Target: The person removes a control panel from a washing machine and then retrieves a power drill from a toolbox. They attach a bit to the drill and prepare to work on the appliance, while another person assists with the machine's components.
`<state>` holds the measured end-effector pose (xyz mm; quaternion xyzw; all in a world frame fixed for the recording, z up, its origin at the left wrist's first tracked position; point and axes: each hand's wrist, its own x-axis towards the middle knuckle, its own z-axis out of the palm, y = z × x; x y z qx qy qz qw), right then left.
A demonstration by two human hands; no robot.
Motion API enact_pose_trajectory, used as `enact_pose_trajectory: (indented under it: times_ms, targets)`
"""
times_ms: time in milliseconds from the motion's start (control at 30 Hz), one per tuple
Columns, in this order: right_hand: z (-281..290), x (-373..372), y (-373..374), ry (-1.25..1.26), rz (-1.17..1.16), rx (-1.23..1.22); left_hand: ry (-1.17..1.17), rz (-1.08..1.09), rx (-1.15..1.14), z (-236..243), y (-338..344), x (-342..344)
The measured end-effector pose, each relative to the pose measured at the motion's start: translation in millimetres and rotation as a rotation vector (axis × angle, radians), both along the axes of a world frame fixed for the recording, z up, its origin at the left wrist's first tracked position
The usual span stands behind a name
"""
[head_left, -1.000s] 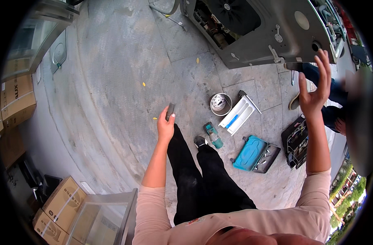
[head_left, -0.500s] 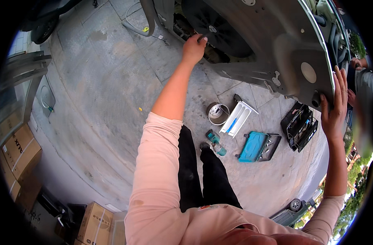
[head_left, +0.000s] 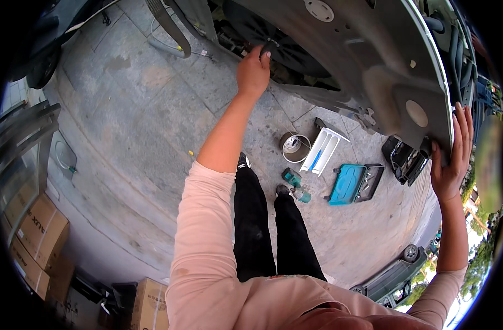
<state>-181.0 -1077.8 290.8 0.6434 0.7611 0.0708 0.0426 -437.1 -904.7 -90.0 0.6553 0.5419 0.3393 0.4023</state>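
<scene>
My left hand [head_left: 253, 74] is closed round a short dark handle-like piece [head_left: 266, 49], in front of the hub of a black, ribbed round wheel [head_left: 293, 47]. What the handle's far end meets is hard to make out. The wheel sits in an opening of a large grey metal housing [head_left: 372, 60], which rises at the upper right. On its right edge my right hand [head_left: 454, 157] grips the metal, thumb on the near face and fingers long against the rim. A dark stub [head_left: 426, 146] sticks out beside that thumb.
Below the housing stand a round bucket [head_left: 295, 147], a white tray [head_left: 324, 151], a teal power tool [head_left: 291, 177], an open teal case [head_left: 348, 184] and a black toolbox [head_left: 403, 159]. Cardboard boxes [head_left: 42, 231] are stacked left. A grey hose [head_left: 169, 27] hangs upper left.
My view has shifted a little; the left hand sits slightly lower and further left, still on the dark piece. A co-worker's hands at the right edge no longer show clearly.
</scene>
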Motion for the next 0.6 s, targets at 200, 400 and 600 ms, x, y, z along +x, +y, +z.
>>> enact_pose_trajectory:
  times_ms: [200, 400, 600]
  targets:
    - [1, 0, -3, -0.017, -0.004, -0.004, -0.085, -0.131, -0.295, 7, 13, -4]
    - [3, -2, -2, -0.027, 0.032, 0.011, 0.074, -0.063, 0.063, -5, 0, -4]
    - [-3, 12, -10, -0.005, 0.049, 0.045, -0.179, -0.034, -0.669, -26, -65, -79]
